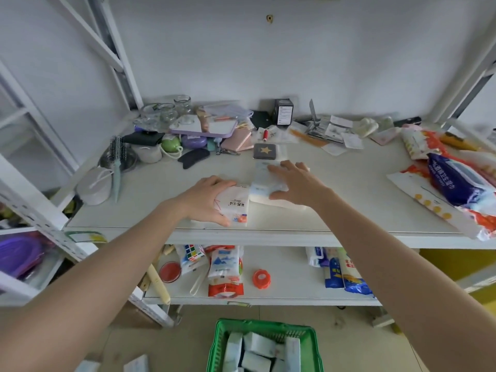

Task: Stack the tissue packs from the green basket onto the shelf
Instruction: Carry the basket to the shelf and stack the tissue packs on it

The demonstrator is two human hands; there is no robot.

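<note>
On the white shelf (349, 189), near its front edge, my left hand (206, 200) grips a white tissue pack with red print (237, 206). Just to its right, my right hand (292, 181) lies spread over a pale blue tissue pack (264, 181) that rests on another white pack (281, 204); whether it grips the pack I cannot tell. The green basket (222, 342) stands on the floor below, at the bottom centre, with several white and blue tissue packs (257, 347) inside.
Clutter lines the shelf's back: glass jars (167, 112), a hairbrush (118, 154), a star-marked case (265, 151), a black box (283, 111). Large wipe bags (453, 181) lie at the right. The lower shelf (290, 269) holds packets and an orange lid (261, 278). A white upright (35, 205) stands left.
</note>
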